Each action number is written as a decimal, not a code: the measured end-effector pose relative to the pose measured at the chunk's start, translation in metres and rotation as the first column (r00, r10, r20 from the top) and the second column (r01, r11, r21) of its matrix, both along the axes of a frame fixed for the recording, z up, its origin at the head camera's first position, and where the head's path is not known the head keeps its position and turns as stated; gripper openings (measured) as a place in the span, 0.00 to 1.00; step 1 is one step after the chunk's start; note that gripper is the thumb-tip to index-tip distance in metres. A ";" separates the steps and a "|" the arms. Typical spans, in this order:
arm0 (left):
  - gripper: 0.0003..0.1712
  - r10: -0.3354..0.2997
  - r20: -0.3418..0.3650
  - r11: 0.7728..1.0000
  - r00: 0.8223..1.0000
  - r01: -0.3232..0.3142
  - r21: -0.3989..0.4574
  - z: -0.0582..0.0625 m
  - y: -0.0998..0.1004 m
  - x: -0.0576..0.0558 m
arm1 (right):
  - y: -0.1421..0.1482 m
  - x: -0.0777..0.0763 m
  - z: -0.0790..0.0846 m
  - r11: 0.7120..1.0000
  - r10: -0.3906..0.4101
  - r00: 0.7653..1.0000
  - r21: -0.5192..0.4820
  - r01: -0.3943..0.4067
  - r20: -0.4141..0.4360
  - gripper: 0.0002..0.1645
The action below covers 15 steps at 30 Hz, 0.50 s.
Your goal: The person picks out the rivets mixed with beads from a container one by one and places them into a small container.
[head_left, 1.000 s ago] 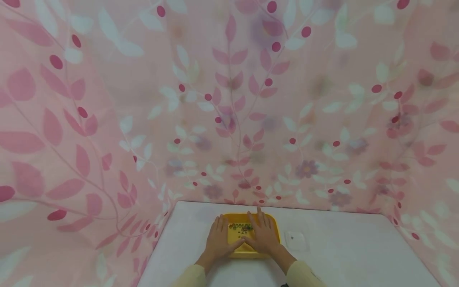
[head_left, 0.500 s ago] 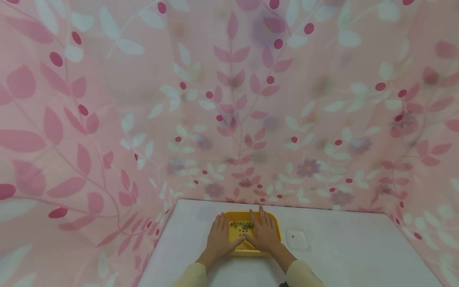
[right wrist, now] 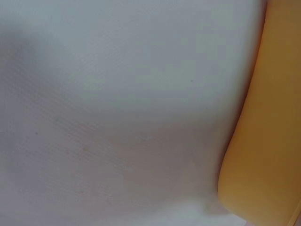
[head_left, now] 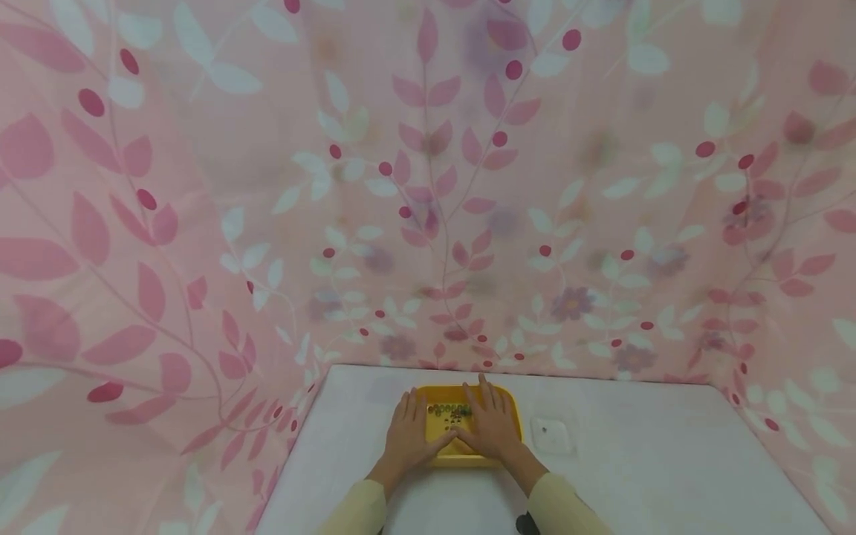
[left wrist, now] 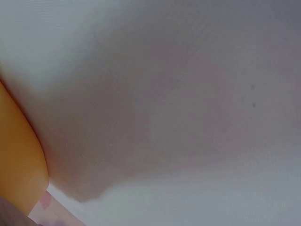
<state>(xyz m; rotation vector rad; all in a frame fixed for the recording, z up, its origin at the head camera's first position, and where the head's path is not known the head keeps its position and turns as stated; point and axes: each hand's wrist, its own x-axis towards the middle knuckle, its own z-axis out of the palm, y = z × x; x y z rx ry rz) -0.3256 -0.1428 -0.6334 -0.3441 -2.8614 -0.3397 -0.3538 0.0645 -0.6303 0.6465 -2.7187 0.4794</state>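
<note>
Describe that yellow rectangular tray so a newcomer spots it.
On the white tabletop before pink floral fabric, the left hand and right hand overlap a rectangular yellow tray. It is opaque and holds many small green pieces, unlike the clear square dish to its right.

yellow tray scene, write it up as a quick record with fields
tray: yellow tray, on white table
contents: round green pieces near far side; smaller dark bits
left hand: over tray's left edge, fingers straight
right hand: over tray's right part, fingers straight
beside: clear dish, right of tray
backdrop: pink floral cloth
</note>
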 end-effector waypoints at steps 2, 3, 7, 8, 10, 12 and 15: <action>0.62 -0.005 -0.004 1.000 1.000 0.005 0.005 0.001 -0.001 -0.001 | -0.001 -0.002 0.004 1.000 -0.002 1.000 -0.025 0.003 0.007 0.50; 0.62 -0.008 -0.006 1.000 1.000 0.008 0.015 0.002 -0.001 -0.002 | -0.001 -0.003 0.006 0.999 -0.004 1.000 -0.044 0.005 0.018 0.47; 0.60 -0.013 -0.019 0.999 1.000 0.014 0.041 0.002 -0.002 -0.002 | -0.001 -0.007 0.009 0.993 -0.029 0.997 -0.116 0.038 0.075 0.31; 0.60 -0.012 -0.019 0.999 1.000 0.012 0.044 0.002 -0.002 -0.003 | -0.001 -0.008 0.009 0.989 -0.030 0.994 -0.139 0.044 0.102 0.27; 0.60 -0.011 -0.025 0.999 1.000 0.012 0.046 0.001 -0.002 -0.003 | 0.001 -0.010 0.009 0.982 -0.016 0.985 -0.183 0.047 0.170 0.21; 0.60 -0.012 -0.030 0.999 0.999 0.014 0.051 -0.001 -0.002 -0.002 | 0.002 -0.010 0.009 0.973 0.019 0.965 -0.228 0.043 0.261 0.17; 0.60 -0.021 -0.035 0.997 0.999 0.023 0.070 -0.006 0.000 -0.002 | 0.005 -0.011 0.008 0.960 0.081 0.921 -0.278 0.031 0.381 0.14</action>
